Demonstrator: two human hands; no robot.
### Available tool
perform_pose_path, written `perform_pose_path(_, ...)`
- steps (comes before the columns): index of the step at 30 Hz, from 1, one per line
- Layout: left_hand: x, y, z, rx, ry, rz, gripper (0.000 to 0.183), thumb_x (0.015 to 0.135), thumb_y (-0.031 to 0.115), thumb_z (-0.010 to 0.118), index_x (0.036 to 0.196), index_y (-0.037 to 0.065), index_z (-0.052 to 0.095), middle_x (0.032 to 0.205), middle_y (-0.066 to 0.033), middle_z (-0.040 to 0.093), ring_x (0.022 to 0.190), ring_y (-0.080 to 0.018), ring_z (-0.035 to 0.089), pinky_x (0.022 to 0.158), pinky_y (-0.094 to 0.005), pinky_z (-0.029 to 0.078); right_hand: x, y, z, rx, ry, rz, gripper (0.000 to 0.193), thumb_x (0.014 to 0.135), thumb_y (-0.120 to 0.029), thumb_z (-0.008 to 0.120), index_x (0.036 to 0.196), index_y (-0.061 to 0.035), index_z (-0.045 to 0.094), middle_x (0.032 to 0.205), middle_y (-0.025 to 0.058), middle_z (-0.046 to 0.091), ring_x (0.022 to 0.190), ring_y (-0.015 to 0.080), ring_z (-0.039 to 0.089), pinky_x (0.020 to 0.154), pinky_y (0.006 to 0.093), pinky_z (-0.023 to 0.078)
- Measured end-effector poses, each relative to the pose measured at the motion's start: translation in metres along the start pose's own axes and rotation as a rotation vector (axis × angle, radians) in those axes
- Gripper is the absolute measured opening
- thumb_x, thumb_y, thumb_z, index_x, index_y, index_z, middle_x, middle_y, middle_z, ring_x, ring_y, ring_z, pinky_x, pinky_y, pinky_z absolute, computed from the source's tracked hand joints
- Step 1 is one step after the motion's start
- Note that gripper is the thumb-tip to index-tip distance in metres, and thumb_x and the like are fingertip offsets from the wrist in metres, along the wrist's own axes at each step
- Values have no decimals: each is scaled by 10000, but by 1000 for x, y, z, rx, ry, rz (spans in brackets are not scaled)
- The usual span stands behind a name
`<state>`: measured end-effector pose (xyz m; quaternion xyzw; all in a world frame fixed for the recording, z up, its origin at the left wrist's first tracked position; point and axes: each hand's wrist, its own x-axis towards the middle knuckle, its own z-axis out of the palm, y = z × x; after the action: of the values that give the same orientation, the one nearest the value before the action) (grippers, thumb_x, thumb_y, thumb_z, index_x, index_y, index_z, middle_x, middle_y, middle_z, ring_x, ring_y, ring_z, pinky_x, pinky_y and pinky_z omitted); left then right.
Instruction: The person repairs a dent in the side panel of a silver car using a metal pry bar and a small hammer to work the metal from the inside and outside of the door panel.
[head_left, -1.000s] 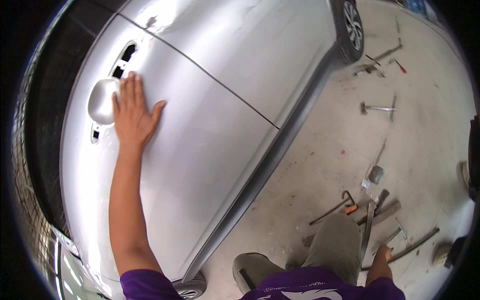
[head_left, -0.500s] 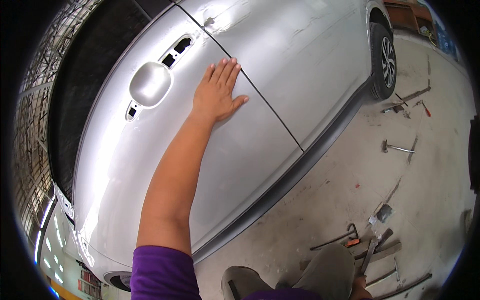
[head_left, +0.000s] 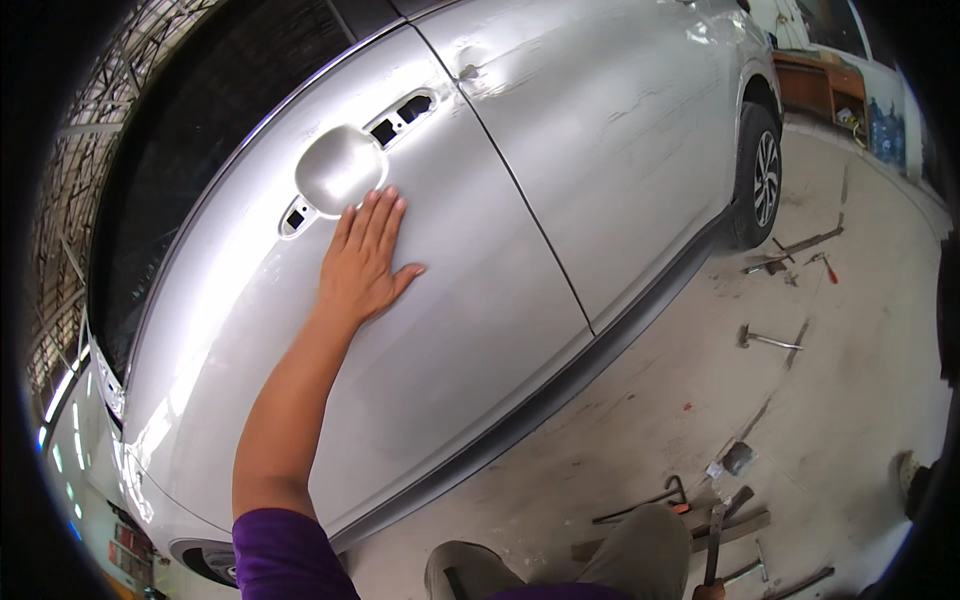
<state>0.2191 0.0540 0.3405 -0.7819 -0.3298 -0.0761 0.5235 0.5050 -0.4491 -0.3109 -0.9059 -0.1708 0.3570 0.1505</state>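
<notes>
Flat against the silver front door (head_left: 440,330) of a car lies my left hand (head_left: 362,265), fingers stretched out and thumb apart. Its fingertips are at the lower edge of the rounded door-handle recess (head_left: 340,170); the handle is off, and dark cut-outs show on both sides. At the lower edge, my right hand (head_left: 710,592) is only partly in view, closed round the lower end of a long flat metal tool (head_left: 714,545) that points up. Its exact kind cannot be made out.
The rear door (head_left: 620,170) has scrapes and a dent near the door gap. On the floor lie a hammer (head_left: 770,340), a red-handled tool (head_left: 828,267), a bent bar (head_left: 640,502), wooden blocks (head_left: 750,530) and a dark square pad (head_left: 738,458). A rear wheel (head_left: 760,175) stands beyond.
My left hand has slid left along the door, from near the door gap to just under the handle recess. The view has shifted too. My right hand stays low with the tool.
</notes>
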Motion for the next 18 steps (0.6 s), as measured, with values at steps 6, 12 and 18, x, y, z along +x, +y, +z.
perform_pose_path(6,67,2,15,-41,119,122,873,854,624,511,1484,56,308,1570,-78,259,1455,-235,216,1192,-407,166,-2,20,11,53,184,-68,246,778,-236,573,914,-56,672,794,156,677,726,319,662,657,430,545)
perform_pose_path(12,114,11,10,4,124,3,861,869,608,513,1509,92,256,1580,-46,241,1461,-221,192,1196,-412,161,33,77,42,284,187,-181,185,729,-201,681,881,-95,668,598,17,587,491,147,542,448,337,445)
perform_pose_path(18,39,7,16,-102,89,37,861,846,594,553,1502,105,283,1573,-31,264,1457,-217,211,1193,-419,156,25,27,9,343,94,-86,256,818,-256,605,993,-82,677,744,70,656,630,214,621,601,402,515)
